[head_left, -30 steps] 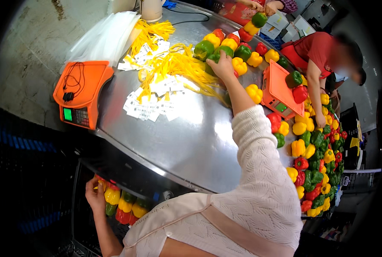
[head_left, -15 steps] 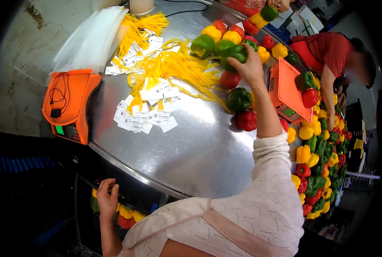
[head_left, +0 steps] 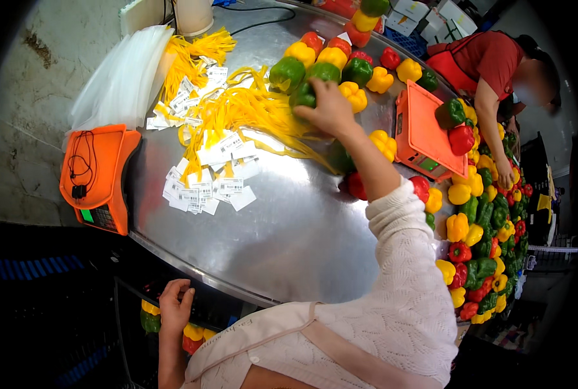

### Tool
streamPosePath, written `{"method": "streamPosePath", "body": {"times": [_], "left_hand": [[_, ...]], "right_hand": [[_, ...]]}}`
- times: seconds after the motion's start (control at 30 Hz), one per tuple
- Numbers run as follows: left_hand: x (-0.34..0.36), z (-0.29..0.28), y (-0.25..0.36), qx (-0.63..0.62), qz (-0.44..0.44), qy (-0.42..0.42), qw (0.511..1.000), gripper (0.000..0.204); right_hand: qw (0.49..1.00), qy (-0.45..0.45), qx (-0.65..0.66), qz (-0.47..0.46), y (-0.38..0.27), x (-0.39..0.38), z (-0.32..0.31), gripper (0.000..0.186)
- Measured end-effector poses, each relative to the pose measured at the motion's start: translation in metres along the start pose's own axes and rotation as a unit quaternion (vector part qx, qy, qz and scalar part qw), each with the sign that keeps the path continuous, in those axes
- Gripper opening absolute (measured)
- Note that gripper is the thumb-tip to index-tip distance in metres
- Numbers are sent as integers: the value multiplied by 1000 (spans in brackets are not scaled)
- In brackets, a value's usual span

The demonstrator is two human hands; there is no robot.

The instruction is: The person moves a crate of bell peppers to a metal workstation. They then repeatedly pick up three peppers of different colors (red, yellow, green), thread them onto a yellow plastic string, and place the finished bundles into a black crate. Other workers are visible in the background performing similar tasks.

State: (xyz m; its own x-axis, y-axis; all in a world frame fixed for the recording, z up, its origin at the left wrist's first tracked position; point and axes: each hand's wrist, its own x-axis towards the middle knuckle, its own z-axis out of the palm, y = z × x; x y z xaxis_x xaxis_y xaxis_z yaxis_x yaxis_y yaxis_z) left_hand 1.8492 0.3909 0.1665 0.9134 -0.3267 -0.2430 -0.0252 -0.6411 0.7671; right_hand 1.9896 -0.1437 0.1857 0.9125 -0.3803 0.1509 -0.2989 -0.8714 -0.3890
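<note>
My right hand [head_left: 331, 109] reaches over the steel table, its fingers wrapped round a green bell pepper [head_left: 304, 95]. Just beyond it stand another green pepper [head_left: 287, 74] and a yellow one [head_left: 300, 54]. Partly behind my right forearm lie a dark green pepper [head_left: 339, 157] and a red pepper [head_left: 356, 186]. Yellow ribbon strips [head_left: 243, 107] with white printed tags [head_left: 227, 148] spread left of the hand. Low at the left, my left hand [head_left: 175, 303] hangs by the table's near edge, half bent, thumb apart, nothing visible in it.
An orange scale [head_left: 98, 178] stands at the left by clear plastic sleeves [head_left: 122, 78]. Another orange scale [head_left: 428, 129] sits at the right, near a large pile of mixed peppers [head_left: 486, 246]. A co-worker in red [head_left: 490, 65] reaches into that pile. Packed peppers [head_left: 194, 334] show below the table edge.
My right hand has moved left with the green pepper, toward the ribbons. My left hand has shifted slightly right. The view has shifted a little. The co-worker's hand has moved over the pile.
</note>
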Motion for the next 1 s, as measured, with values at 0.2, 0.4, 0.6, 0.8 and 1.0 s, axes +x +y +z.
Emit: {"method": "streamPosePath", "body": {"times": [0.2,0.4,0.6,0.8,1.0], "left_hand": [[-11,7,-2,3,-24,5,1000,21],[-6,6,-2,3,-31,-1,999,20],[-9,4,6,-16,-67,13,998,20],[-10,2,-6,-18,-46,22,999,19],[52,-5,33,-274,-59,17,960,16]], "right_hand": [[998,-28,-27,-52,-9,49,17,76],[989,-64,19,135,-31,130,45,81],[970,49,92,221,-47,142,99,77],[943,139,218,211,-10,163,106,68],[684,61,712,147,-53,104,8,55]]}}
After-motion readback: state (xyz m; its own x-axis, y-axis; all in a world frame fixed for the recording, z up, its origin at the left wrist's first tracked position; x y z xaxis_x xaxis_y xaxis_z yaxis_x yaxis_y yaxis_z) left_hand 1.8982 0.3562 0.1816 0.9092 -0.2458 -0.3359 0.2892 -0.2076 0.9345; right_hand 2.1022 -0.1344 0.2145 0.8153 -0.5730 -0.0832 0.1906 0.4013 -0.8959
